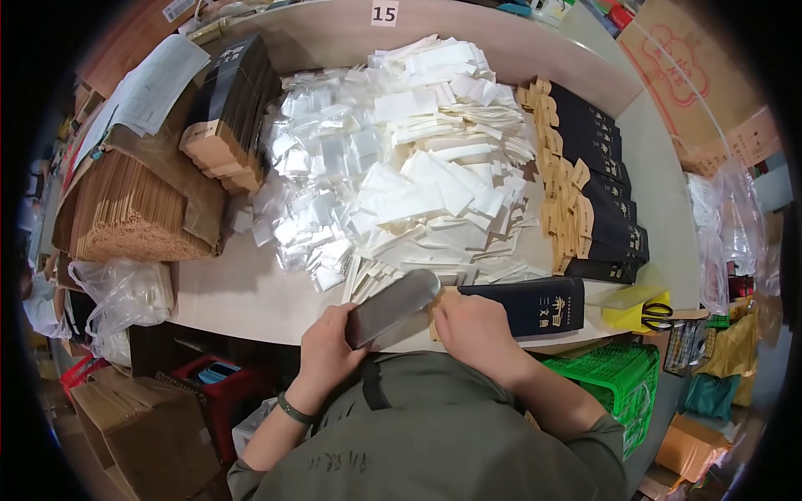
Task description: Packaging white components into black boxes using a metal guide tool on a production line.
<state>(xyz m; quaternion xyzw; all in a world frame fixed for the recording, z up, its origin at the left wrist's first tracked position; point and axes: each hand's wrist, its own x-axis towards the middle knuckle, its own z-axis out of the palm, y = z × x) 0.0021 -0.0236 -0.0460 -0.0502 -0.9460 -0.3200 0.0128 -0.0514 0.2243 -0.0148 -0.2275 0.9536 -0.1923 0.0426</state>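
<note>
Close to the table's front edge, my left hand (pixel 327 344) grips a long, flat grey piece (pixel 394 309) with a smooth sheen and a rounded far end. It tilts up toward the right, and I cannot make out its exact kind. My right hand (pixel 478 332) has its fingers curled over the light brown end of a black paper sleeve (pixel 535 306). That sleeve lies flat along the edge, its gold-marked black part pointing right. Just beyond both hands spreads a heap of white paper packets (pixel 434 188), with small clear plastic packets (pixel 322 163) at its left.
Stacked black sleeves with brown ends stand at the right (pixel 597 179) and back left (pixel 227 104). A bundle of brown card (pixel 138 209) sits at the left. Scissors (pixel 657 316) rest in a yellow holder (pixel 622 319) at the right edge. Below are a green crate (pixel 614 380) and a cardboard box (pixel 150 426).
</note>
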